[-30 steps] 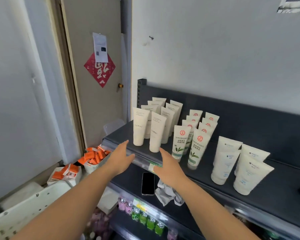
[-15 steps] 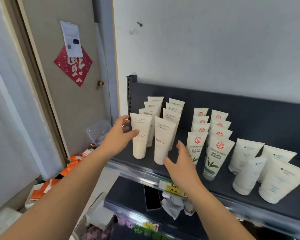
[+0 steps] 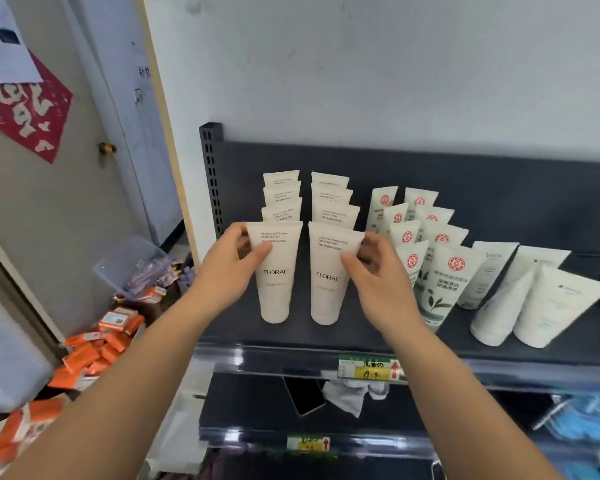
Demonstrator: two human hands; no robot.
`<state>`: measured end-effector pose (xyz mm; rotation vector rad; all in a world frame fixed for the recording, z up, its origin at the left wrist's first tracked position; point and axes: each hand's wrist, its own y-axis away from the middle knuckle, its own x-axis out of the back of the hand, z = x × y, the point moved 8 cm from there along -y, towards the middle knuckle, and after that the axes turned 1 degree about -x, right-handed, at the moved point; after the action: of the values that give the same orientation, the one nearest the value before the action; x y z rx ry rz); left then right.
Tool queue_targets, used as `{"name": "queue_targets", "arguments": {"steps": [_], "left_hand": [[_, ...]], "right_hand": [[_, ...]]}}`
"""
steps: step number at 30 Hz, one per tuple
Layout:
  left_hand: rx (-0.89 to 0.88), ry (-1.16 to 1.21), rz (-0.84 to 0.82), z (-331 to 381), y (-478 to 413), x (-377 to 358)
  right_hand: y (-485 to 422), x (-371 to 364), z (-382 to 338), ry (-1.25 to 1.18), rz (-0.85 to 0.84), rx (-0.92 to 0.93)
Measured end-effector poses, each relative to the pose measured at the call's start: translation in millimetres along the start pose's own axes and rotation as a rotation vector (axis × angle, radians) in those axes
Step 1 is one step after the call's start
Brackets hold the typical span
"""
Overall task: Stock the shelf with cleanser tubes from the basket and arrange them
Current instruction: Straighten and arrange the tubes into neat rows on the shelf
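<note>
Two rows of cream FLORAL cleanser tubes stand cap-down on the dark shelf point(image 3: 343, 336). My left hand point(image 3: 231, 271) pinches the top left edge of the front left tube point(image 3: 275, 292). The upper right edge of the front right tube point(image 3: 328, 296) is held by my right hand point(image 3: 378, 282). Both tubes stand upright on the shelf, side by side with a narrow gap. To their right stand two rows of tubes with red seals and green leaves point(image 3: 440, 275), then several plain white tubes point(image 3: 541, 303) that lean. No basket is in view.
A lower shelf holds a black phone point(image 3: 305, 396) and a crumpled white cloth point(image 3: 350, 396). Yellow price tags point(image 3: 371, 367) sit on the shelf edge. Orange boxes point(image 3: 94, 351) and a clear plastic bin point(image 3: 132, 265) litter the floor at the left by a door.
Both hands rose from the shelf's front edge to the front two FLORAL tubes and closed on their tops. The view moved in closer and the two rows now stand straighter.
</note>
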<state>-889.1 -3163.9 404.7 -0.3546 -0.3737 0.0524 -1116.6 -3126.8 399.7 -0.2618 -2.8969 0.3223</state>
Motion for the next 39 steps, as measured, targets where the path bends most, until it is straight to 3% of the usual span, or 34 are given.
{"name": "queue_targets", "arguments": {"steps": [27,39], "left_hand": [[0.008,0.232,-0.063,-6.5,4.8,-10.6],[0.004,0.195,-0.069,0.2,23.7,-14.7]], "right_hand": [[-20.8,-1.3,16.6,0.17,-0.047,0.087],[-2.3,9.2,13.4,0.187,-0.074,0.133]]}}
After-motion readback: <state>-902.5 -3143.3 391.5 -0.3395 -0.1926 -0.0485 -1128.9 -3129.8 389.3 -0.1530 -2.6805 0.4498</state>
